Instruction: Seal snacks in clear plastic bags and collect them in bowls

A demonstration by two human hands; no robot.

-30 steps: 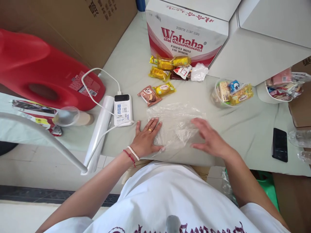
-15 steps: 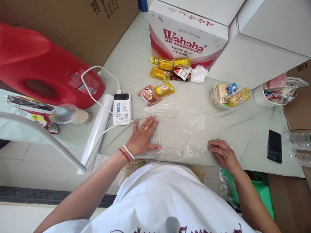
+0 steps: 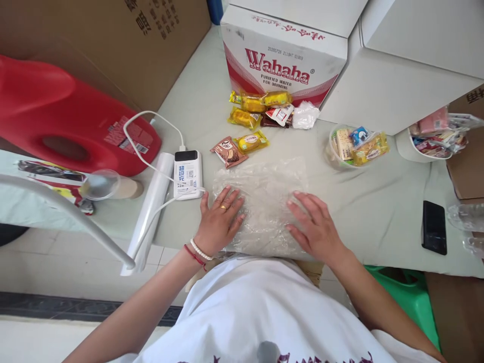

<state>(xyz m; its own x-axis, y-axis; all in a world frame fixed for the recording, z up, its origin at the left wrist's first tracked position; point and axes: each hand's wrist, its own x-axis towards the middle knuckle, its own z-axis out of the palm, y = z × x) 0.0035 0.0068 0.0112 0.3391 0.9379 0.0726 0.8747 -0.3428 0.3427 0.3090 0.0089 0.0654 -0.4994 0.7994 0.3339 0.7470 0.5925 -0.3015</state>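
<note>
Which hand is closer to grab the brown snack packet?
Probably the left hand. It lies flat on the clear plastic bag, just below the brown snack packet, while the right hand rests farther across.

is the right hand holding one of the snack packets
No, the right hand lies flat on the clear plastic bag, open, apart from the packets.

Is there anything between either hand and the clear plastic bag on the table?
Nothing visible. The left hand and the right hand both lie flat, fingers spread, directly on the clear plastic bag. The nearest things, a brown snack packet and a yellow snack packet, sit just beyond the bag's far edge.
</note>
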